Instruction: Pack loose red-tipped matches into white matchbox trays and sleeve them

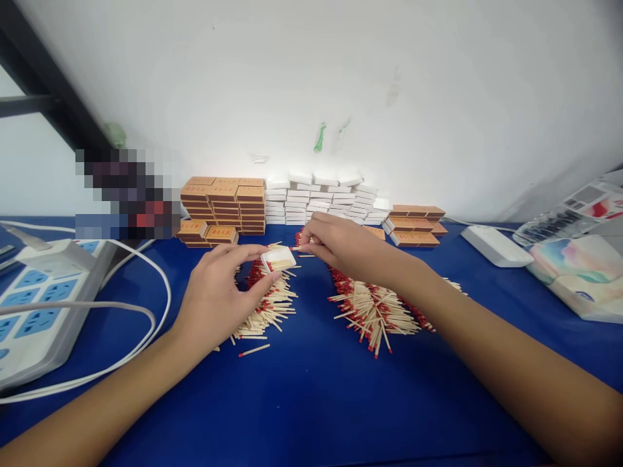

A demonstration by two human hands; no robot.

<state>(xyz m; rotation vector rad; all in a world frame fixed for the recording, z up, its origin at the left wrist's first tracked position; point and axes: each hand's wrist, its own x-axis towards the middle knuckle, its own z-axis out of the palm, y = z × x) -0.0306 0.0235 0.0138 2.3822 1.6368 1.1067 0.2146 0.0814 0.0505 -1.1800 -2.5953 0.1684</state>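
Firstly, one small white card matchbox tray (pixel 280 253), part-filled with pale wooden red-headed matches (pixel 281 264), gripped between thumb and fingers of the left hand (pixel 219 288), above the left-hand heap of loose matches (pixel 272 305); one red-tipped wooden matchstick (pixel 295 248), pinched in the fingertips of the right hand (pixel 335 241), just beside the tray's right edge, whether alone or with others cannot be told; a second heap of loose matches (pixel 377 308), partly behind the right forearm; at the wall, a stack of orange-and-brown printed matchboxes (pixel 224 202), a stack of white card trays (pixel 318 198) and a lower pile of orange-brown boxes (pixel 416 224), all on a glossy blue tabletop (pixel 302 402)
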